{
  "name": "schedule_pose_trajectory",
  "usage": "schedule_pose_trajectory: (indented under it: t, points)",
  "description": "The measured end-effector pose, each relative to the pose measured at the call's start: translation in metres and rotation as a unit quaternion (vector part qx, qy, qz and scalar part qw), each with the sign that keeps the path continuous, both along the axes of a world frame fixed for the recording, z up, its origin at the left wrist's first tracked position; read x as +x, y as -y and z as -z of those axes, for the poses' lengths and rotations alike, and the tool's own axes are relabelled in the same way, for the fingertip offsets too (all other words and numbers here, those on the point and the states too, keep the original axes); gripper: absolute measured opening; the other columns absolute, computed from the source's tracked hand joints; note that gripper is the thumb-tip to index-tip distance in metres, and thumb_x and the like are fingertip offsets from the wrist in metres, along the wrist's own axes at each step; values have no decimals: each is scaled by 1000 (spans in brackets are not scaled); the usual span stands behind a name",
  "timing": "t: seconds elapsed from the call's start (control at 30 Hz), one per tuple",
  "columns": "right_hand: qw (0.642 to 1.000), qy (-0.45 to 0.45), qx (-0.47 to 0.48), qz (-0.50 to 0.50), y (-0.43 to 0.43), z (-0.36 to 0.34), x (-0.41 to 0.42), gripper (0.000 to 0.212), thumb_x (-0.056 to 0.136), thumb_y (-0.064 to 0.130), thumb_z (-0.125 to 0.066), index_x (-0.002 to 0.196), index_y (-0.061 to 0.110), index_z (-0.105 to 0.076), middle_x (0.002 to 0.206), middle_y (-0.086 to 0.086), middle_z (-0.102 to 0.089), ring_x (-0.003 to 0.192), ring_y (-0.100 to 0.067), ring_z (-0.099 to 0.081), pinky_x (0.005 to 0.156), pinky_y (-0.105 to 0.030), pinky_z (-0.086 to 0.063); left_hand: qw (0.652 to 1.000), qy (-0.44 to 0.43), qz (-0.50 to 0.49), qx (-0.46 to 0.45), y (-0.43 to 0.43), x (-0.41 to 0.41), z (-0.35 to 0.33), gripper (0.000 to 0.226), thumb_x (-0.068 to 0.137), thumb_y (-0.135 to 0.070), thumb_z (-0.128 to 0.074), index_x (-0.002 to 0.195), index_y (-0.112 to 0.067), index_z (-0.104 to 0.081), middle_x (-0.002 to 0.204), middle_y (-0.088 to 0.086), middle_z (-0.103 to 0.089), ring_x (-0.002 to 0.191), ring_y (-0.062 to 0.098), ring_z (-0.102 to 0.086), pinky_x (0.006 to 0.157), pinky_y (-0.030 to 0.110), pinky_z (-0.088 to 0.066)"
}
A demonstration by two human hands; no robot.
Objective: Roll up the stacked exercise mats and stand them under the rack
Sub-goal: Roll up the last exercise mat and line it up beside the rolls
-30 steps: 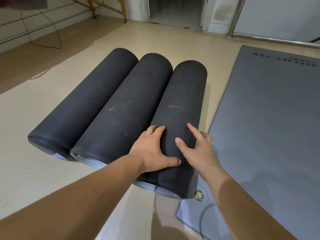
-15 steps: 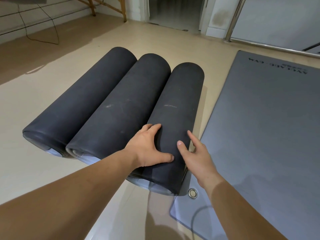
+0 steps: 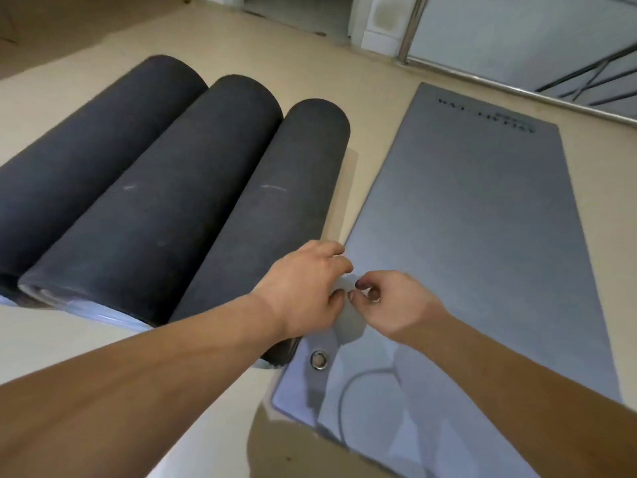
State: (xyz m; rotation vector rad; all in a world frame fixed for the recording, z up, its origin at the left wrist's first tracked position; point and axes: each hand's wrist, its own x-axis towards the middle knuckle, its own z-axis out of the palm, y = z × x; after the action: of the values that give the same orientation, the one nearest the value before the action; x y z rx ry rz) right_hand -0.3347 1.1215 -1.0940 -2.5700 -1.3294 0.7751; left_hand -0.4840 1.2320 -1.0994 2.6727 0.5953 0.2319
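Observation:
Three dark rolled mats lie side by side on the beige floor: the left roll (image 3: 86,160), the middle roll (image 3: 172,201) and the right roll (image 3: 275,201). A grey mat (image 3: 465,236) lies flat to their right, with a metal eyelet (image 3: 319,359) in its near left corner. My left hand (image 3: 303,288) is over the flat mat's left edge, beside the right roll, fingers bent down. Close to its right, my right hand (image 3: 396,305) hovers over the flat mat with loosely curled fingers and nothing in it.
A doorway (image 3: 296,12) opens at the far end of the room. A shiny metal post (image 3: 410,25) and a floor rail run along the far right wall, with dark crossed bars (image 3: 593,74) behind them. Bare floor lies left of the rolls.
Both hands have left the right roll and moved right, onto the flat mat's left edge. The view has swung right and down. The rolls lie as before.

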Motion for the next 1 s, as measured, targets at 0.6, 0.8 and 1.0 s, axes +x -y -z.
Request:
schedule_pose_trajectory:
  t: [0.6, 0.8, 1.0]
  points:
    - [987, -115, 8, 111, 288, 77, 66, 11, 97, 33, -64, 100, 30, -74, 86, 17, -67, 86, -15, -66, 83, -37, -56, 890, -308, 313, 121, 179, 63, 115, 98, 57, -74, -69, 137, -19, -54, 137, 9, -49, 120, 32, -50, 79, 41, -57]
    - [976, -165, -57, 127, 313, 86, 72, 30, 97, 45, -64, 123, 32, -70, 118, 9, -69, 107, -14, -65, 99, -35, -53, 885, -279, 337, 159, 178, 72, 123, 91, 45, -69, -78, 117, -14, -68, 110, 17, -61, 93, 36, -63, 44, 36, -52]
    - [991, -107, -70, 28, 303, 77, 62, 58, 91, 66, -65, 139, 35, -60, 134, 11, -58, 125, -13, -55, 104, -31, -46, 879, -211, 418, 91, 167, 72, 101, 46, 81, -55, -58, 104, -16, -59, 104, 9, -61, 95, 33, -62, 67, 40, -57]
